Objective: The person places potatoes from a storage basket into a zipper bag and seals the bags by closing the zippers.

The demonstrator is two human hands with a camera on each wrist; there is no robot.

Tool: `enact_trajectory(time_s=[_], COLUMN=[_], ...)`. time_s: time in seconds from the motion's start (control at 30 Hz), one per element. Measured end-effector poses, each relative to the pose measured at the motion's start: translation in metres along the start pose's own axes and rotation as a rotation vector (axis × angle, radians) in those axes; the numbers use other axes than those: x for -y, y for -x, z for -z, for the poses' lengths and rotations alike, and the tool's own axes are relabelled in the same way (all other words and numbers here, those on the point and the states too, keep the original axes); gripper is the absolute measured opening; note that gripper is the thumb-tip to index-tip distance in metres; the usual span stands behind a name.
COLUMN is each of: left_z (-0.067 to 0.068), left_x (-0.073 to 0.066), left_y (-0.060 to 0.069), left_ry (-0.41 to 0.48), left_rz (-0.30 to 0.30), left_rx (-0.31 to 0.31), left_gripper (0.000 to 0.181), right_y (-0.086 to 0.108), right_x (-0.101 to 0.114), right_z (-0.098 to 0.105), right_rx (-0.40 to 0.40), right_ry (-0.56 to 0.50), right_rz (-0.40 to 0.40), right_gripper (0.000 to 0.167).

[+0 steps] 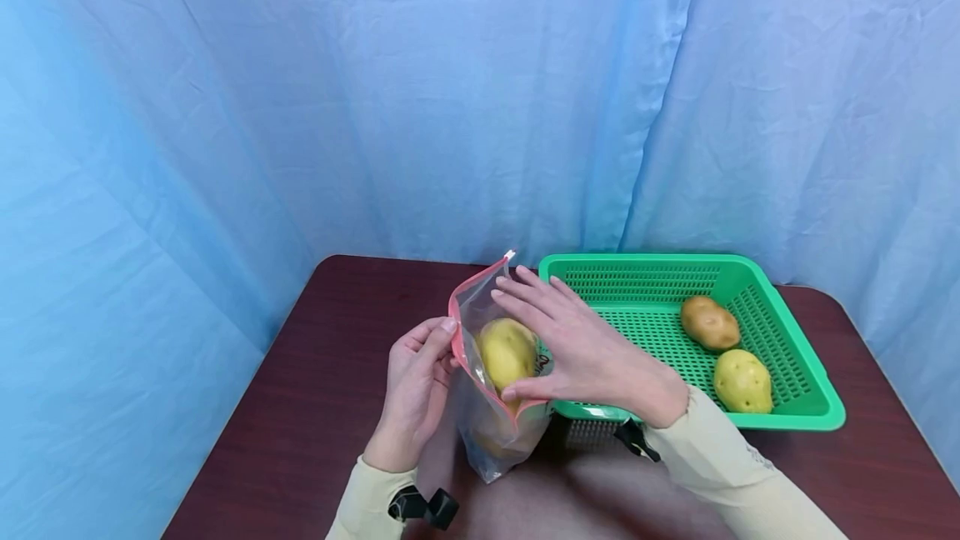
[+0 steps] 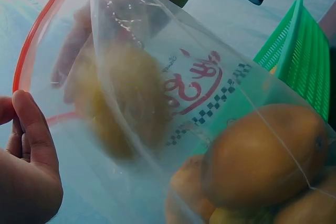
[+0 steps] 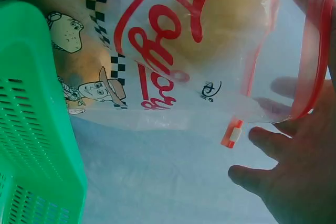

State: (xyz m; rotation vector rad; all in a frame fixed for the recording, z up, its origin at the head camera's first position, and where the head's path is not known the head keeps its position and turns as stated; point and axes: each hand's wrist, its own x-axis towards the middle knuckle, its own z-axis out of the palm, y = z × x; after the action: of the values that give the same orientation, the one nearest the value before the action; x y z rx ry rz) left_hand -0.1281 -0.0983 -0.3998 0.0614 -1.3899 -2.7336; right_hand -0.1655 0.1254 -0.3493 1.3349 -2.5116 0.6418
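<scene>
A clear zip bag (image 1: pixel 491 440) with a red rim and a white slider stands at the front middle of the table, its mouth spread. My left hand (image 1: pixel 417 382) pinches the bag's red rim between thumb and fingers. Just inside the mouth is a yellow potato (image 1: pixel 507 352), blurred in the left wrist view. My right hand (image 1: pixel 566 336) is over the bag's right side with fingers spread; its thumb lies by the rim, and no grip on the potato shows. Lower in the bag are several brownish potatoes (image 2: pixel 265 156). Red lettering and cartoon prints (image 3: pixel 102 85) cover one face.
Right of the bag is a green plastic basket (image 1: pixel 813 365) with slotted walls. A brown potato (image 1: pixel 708 323) and a yellow dimpled potato (image 1: pixel 742 382) lie at its right end. The dark wooden table (image 1: pixel 315 390) meets blue curtains (image 1: pixel 450 107) behind it.
</scene>
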Motion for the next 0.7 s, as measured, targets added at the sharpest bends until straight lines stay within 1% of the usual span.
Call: enact_trajectory(time_s=[0.07,0.13,0.17,0.27,0.33,0.37,0.4,0.43,0.6,0.7], left_z=[0.000,0.000,0.000,0.000,0.001,0.000,0.000,0.000,-0.001,0.000], left_x=[0.000,0.000,0.000,-0.001,-0.002,-0.002,-0.003,-0.003,-0.005,-0.006], left_y=[-0.001,-0.002,-0.002,-0.002,-0.003,-0.003,-0.004,-0.004,-0.006,-0.005], left_ry=[0.005,0.002,0.000,-0.007,-0.013,-0.011,-0.012,-0.010,-0.008,-0.011], left_rz=[0.001,0.001,0.001,-0.001,-0.003,-0.002,-0.001,0.000,-0.010,-0.013], left_rx=[0.002,0.005,0.006,0.006,0.007,0.009,0.011,0.015,0.010,0.002], left_gripper=[0.014,0.016,0.016,0.016,0.016,0.016,0.017,0.017,0.013,0.013], right_y=[0.003,0.008,0.010,0.018,0.022,0.024,0.025,0.027,0.029,0.031], right_x=[-0.002,-0.004,-0.005,-0.008,-0.010,-0.011,-0.012,-0.013,-0.011,-0.009], right_z=[0.001,0.003,0.004,0.008,0.009,0.010,0.010,0.010,0.009,0.006], right_rx=[-0.021,-0.054,-0.073,-0.129,-0.162,-0.178,-0.196,-0.211,-0.313,-0.340], right_ry=[-0.026,-0.054,-0.061,-0.061,-0.048,-0.045,-0.044,-0.039,-0.041,-0.076], right_rz=[-0.027,-0.093,-0.142,-0.290,-0.355,-0.374,-0.379,-0.377,-0.322,-0.312], right_gripper=[0.098,0.091,0.086,0.060,0.036,0.025,0.015,0.009,0.013,0.013])
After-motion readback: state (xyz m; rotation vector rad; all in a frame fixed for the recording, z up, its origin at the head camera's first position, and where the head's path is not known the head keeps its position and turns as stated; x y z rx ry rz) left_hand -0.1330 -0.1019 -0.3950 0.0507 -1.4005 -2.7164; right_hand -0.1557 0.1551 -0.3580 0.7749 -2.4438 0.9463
